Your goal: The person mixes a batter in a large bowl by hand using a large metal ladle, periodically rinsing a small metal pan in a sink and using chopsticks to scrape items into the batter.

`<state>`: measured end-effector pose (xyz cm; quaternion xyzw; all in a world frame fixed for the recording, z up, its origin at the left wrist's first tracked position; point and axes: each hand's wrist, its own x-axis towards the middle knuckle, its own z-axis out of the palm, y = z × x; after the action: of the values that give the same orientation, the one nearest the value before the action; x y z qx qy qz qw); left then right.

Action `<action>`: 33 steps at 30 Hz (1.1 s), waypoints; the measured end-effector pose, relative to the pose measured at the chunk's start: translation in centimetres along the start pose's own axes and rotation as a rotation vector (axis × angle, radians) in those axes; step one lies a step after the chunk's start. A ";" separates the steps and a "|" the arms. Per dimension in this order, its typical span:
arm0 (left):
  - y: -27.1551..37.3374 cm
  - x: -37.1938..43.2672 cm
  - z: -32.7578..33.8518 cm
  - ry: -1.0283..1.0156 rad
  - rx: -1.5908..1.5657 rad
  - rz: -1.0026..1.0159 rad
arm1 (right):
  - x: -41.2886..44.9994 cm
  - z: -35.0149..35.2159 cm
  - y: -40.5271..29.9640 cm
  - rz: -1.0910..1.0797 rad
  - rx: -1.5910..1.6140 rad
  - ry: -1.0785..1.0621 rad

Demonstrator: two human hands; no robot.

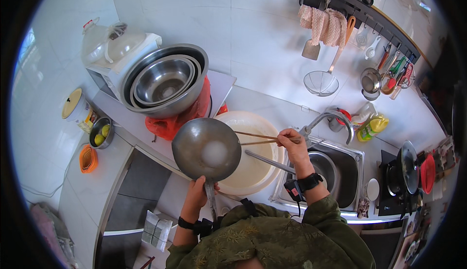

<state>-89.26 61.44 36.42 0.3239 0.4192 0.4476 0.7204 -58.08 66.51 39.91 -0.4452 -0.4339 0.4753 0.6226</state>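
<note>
My left hand (197, 194) grips the handle of a metal wok (204, 141), which is held up in front of me. A pale round patch shows at the wok's middle; I cannot tell what it is. In my right hand (297, 150) is a pair of long wooden chopsticks (259, 136), pointing left, their tips by the wok's right rim. Under both is a large cream basin (279, 152) holding a pale, milky liquid (251, 174), partly hidden by the wok. A grey metal rod (270, 162) reaches across the basin's right rim.
Nested steel bowls (166, 79) rest on a red plastic bag (182, 121) at the back left. To the right are a sink (343, 170) with a curved faucet (330, 113), a yellow bottle (373, 128) and a lidded pan (408, 166) on a stove. Utensils hang from a wall rack (359, 11).
</note>
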 end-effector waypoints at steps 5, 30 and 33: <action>0.3 -0.2 0.1 -0.019 -0.025 0.012 | 0.0 0.2 0.6 0.022 -0.017 0.005; -0.2 1.4 1.0 -0.050 0.031 -0.020 | 3.1 -0.3 0.4 -0.011 -0.309 0.145; 0.5 1.5 2.1 -0.080 0.046 -0.010 | 3.2 -0.1 2.1 -0.068 -0.374 0.051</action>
<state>-87.24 62.88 37.30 0.3559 0.4016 0.4211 0.7313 -57.84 69.90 38.20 -0.5501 -0.5135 0.3534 0.5557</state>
